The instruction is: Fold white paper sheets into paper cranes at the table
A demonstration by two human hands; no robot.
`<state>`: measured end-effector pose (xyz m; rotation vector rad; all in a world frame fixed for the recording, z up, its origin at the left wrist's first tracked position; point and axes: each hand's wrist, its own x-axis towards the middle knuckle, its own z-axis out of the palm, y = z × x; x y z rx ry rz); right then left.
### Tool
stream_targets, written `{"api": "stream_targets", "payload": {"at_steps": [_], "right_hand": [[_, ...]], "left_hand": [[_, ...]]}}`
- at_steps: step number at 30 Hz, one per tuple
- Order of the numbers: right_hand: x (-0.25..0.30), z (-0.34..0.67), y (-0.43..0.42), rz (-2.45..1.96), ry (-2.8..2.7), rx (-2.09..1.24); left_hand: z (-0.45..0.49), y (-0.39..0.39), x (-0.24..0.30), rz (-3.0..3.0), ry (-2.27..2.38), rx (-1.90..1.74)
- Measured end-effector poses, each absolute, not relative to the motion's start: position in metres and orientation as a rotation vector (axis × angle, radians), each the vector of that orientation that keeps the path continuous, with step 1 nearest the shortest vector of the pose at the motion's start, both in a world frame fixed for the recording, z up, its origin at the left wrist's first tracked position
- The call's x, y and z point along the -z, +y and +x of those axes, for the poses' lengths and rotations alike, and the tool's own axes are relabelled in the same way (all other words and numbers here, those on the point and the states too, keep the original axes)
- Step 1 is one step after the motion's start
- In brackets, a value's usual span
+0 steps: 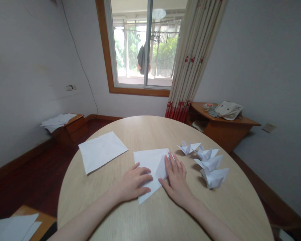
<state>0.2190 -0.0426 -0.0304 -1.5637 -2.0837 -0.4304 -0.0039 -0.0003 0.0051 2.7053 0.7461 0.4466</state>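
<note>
A partly folded sheet of white paper [148, 157] lies on the round wooden table [140, 221] in front of me. One of its corners is folded over at the right side. My left hand [136, 180] rests on the sheet's left part, fingers apart and palm down. My right hand [176, 175] lies on its right edge with the fingers stretched out over the folded flap [162, 169]. The paper under both hands is hidden. Right of my right hand stand several folded white paper cranes [214, 175] in a row.
A flat stack of white paper [102, 150] lies on the table's left side. Beyond the table are a window [130, 50], a curtain [190, 60] and a corner cabinet [220, 130] bearing a bag [229, 109]. More paper [59, 121] lies on a low drawer unit [76, 129] at left.
</note>
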Motion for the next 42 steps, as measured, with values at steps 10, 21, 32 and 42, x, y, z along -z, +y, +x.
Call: {"api": "stream_targets", "payload": {"at_steps": [10, 21, 32, 42], "right_hand": [[0.036, 0.221, -0.038, -1.594, -2.061, 0.440], [0.045, 0.223, -0.034, -1.688, -2.012, 0.467], [0.050, 0.226, -0.031, -1.723, -2.033, 0.474], [0.051, 0.226, -0.031, -1.746, -2.031, 0.432]], "left_hand": [[-0.002, -0.006, -0.007, 2.857, 0.703, -0.424], [-0.003, -0.007, -0.011, 2.827, 0.643, -0.313], [-0.003, -0.005, -0.005, 2.797, 0.719, -0.221], [-0.001, -0.006, -0.003, 2.764, 0.761, -0.206]]}}
